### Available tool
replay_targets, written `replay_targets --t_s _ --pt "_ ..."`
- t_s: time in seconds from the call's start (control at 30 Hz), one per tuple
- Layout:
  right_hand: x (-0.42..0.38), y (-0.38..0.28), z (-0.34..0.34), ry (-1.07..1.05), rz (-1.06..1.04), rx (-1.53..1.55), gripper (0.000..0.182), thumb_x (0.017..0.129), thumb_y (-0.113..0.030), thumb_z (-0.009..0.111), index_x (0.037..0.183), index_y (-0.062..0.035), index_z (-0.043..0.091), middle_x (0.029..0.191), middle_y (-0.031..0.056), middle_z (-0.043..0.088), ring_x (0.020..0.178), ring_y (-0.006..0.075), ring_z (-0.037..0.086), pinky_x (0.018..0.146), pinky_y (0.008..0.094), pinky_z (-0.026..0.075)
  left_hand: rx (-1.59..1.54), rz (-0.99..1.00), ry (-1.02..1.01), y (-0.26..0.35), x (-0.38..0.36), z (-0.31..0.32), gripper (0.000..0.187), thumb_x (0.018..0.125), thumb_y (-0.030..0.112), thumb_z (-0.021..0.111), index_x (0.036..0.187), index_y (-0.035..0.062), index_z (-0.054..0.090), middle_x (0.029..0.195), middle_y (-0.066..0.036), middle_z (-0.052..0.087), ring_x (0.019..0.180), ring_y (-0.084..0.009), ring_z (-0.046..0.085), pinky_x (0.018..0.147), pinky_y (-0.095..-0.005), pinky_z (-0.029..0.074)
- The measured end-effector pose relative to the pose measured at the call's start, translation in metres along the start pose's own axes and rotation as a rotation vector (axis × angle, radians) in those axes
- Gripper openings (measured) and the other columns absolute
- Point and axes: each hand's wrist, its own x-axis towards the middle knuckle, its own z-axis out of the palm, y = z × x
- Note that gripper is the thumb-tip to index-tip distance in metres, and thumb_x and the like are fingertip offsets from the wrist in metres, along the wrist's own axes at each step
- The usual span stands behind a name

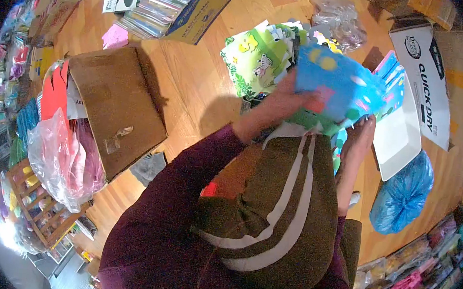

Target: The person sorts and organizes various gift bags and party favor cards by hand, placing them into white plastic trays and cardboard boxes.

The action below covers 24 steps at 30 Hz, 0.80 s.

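A blue printed piece (332, 82) with coloured spots and a green lower edge is held up in front of my body. My left hand (280, 104) is at its left side, blurred, with the fingers against the piece. My right hand (360, 135) grips its lower right edge from below. Left of it lies a spread pile of green printed cards (259, 58) with small cartoon figures. Just right of my right hand is a white tray (402, 141), with more blue printed pieces (392, 82) at its upper end.
An open cardboard box (115, 111) with red items and plastic wrap stands at the left. A box of wrapped packs (164, 4) is at the top. A blue plastic bag (403, 194) and a "Quick Dry" box (424, 85) are at the right.
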Motion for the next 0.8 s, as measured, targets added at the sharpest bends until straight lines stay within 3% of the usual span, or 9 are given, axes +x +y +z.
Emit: replay_targets --t_s 0.1,0.2,0.3,0.37,0.4,0.47,0.53,0.6,0.8 --pt "0.004 -0.001 0.01 0.143 -0.11 -0.167 0.039 0.087 -0.019 0.052 0.118 0.0023 0.042 0.109 0.0095 0.051 0.094 0.0138 0.048 0.083 0.0265 0.037 -0.134 -0.07 -0.09 -0.007 0.003 0.03 0.042 0.077 0.015 0.063 0.113 0.0029 0.044 0.102 -0.005 0.055 0.089 -0.011 0.053 0.074 -0.0261 0.047" --pt "0.003 0.002 -0.007 0.111 -0.053 -0.052 0.036 0.085 -0.015 0.054 0.115 0.0024 0.045 0.103 0.0075 0.054 0.089 0.0123 0.048 0.08 0.0259 0.038 -0.169 -0.028 -0.076 -0.017 0.001 0.038 0.042 0.075 0.017 0.066 0.11 0.0026 0.046 0.096 -0.004 0.055 0.083 -0.0098 0.053 0.071 -0.026 0.047" --pt "-0.003 0.013 -0.017 0.093 -0.03 -0.095 0.032 0.085 -0.013 0.055 0.112 0.0019 0.048 0.098 0.0044 0.055 0.085 0.0103 0.048 0.076 0.0237 0.038 -0.162 -0.231 -0.215 -0.025 -0.002 0.027 0.047 0.074 0.019 0.067 0.112 0.0027 0.045 0.102 -0.007 0.053 0.091 -0.0131 0.051 0.077 -0.0282 0.045" --pt "-0.005 0.014 -0.019 0.088 0.051 -0.052 0.028 0.084 -0.011 0.054 0.11 0.001 0.05 0.091 0.003 0.056 0.077 0.0092 0.049 0.07 0.0221 0.039 0.251 0.203 -0.295 -0.022 -0.002 0.015 0.055 0.072 0.02 0.07 0.115 0.0013 0.042 0.108 -0.01 0.05 0.097 -0.0176 0.05 0.084 -0.0309 0.042" --pt "-0.004 0.017 -0.021 0.089 0.05 -0.049 0.028 0.084 -0.011 0.054 0.11 0.001 0.05 0.091 0.003 0.056 0.077 0.0092 0.049 0.07 0.0221 0.039 0.255 0.203 -0.296 -0.018 0.0 0.003 0.055 0.072 0.02 0.07 0.115 0.0013 0.042 0.108 -0.01 0.05 0.097 -0.0176 0.05 0.084 -0.0309 0.042" --pt "-0.001 0.022 -0.029 0.273 0.009 0.163 0.028 0.085 -0.011 0.053 0.11 0.0002 0.05 0.09 0.0039 0.057 0.076 0.0108 0.05 0.068 0.0234 0.04 0.543 0.092 -0.181 -0.009 0.013 -0.03 0.064 0.068 0.022 0.073 0.118 -0.0006 0.039 0.113 -0.013 0.048 0.103 -0.0218 0.047 0.089 -0.0318 0.039" --pt "-0.002 0.017 -0.041 0.288 0.022 0.212 0.031 0.085 -0.012 0.053 0.114 0.0 0.048 0.099 0.0066 0.057 0.086 0.0149 0.053 0.076 0.0282 0.043 0.611 0.143 0.135 -0.02 0.032 -0.081 0.07 0.063 0.02 0.075 0.118 -0.0015 0.038 0.114 -0.015 0.048 0.106 -0.0251 0.046 0.091 -0.0328 0.037" --pt "-0.005 0.023 -0.062 0.3 0.022 0.295 0.039 0.087 -0.019 0.051 0.12 -0.0001 0.041 0.117 0.0124 0.049 0.104 0.0252 0.049 0.092 0.0395 0.039 0.93 0.235 0.261 -0.018 0.04 -0.132 0.078 0.057 0.019 0.078 0.12 -0.0006 0.037 0.116 -0.017 0.047 0.109 -0.0285 0.045 0.093 -0.0348 0.035" --pt "-0.015 0.037 -0.114 0.304 0.194 0.625 0.041 0.086 -0.024 0.051 0.12 -0.0035 0.043 0.117 0.0097 0.05 0.106 0.0253 0.048 0.093 0.0411 0.037 1.078 0.255 0.163 -0.04 0.059 -0.187 0.089 0.05 0.021 0.08 0.125 0.0023 0.035 0.111 -0.018 0.049 0.108 -0.0333 0.042 0.094 -0.0379 0.033"
